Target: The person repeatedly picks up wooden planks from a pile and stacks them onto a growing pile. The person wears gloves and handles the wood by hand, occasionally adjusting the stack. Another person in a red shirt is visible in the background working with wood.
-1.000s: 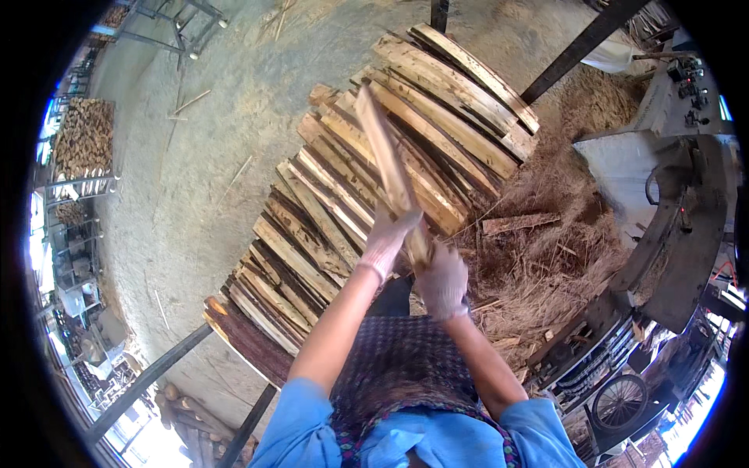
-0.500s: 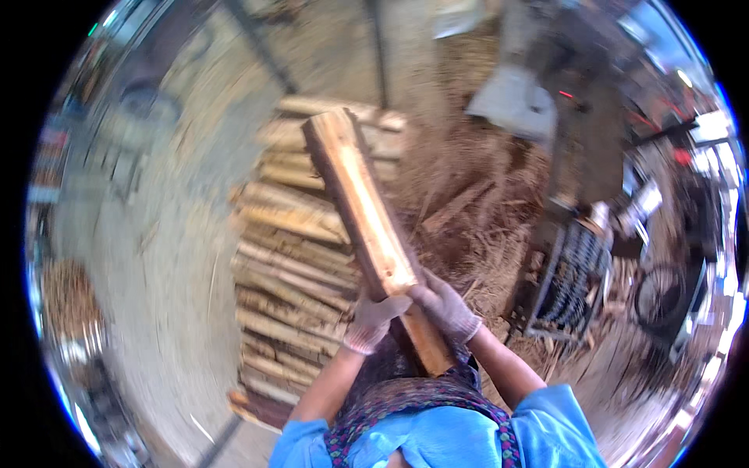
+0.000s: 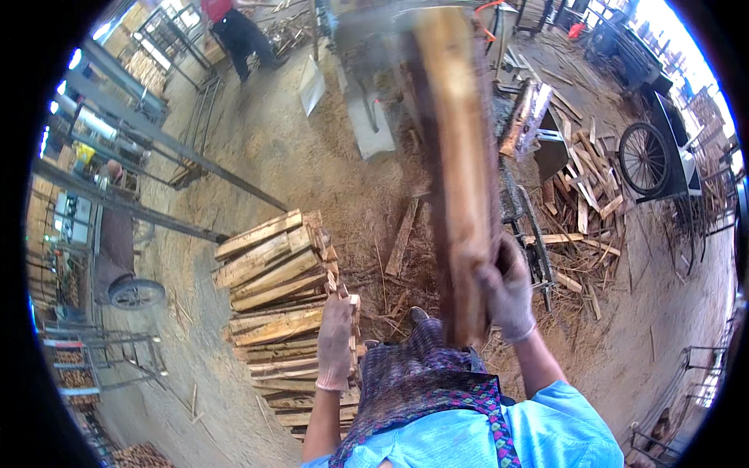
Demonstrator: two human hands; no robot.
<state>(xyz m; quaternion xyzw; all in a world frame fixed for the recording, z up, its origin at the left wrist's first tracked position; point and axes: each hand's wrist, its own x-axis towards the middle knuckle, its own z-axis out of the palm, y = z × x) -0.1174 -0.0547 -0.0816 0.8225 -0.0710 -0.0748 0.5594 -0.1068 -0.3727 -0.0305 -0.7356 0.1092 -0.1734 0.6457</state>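
Note:
My right hand (image 3: 511, 292), in a pale work glove, is closed around the lower part of a split log (image 3: 464, 171). The log stands out lengthwise in front of me, blurred by motion, its pale cut face showing and dark bark along its sides. My gloved left hand (image 3: 335, 343) is apart from the log, fingers stretched out, at the right-hand ends of a stack of split wood (image 3: 273, 281). Nothing shows in that hand; whether it touches the stack I cannot tell.
Metal bars (image 3: 172, 148) cross the left side. At the right lie a heap of loose split wood (image 3: 585, 175) and a cart with a spoked wheel (image 3: 646, 158). Another person (image 3: 234, 35) stands at the far left. A machine frame (image 3: 527, 234) stands behind my right hand.
My left hand has let go of the log and moved left to the stack. My right hand has carried the log rightward and turned it more upright in view. The view has shifted.

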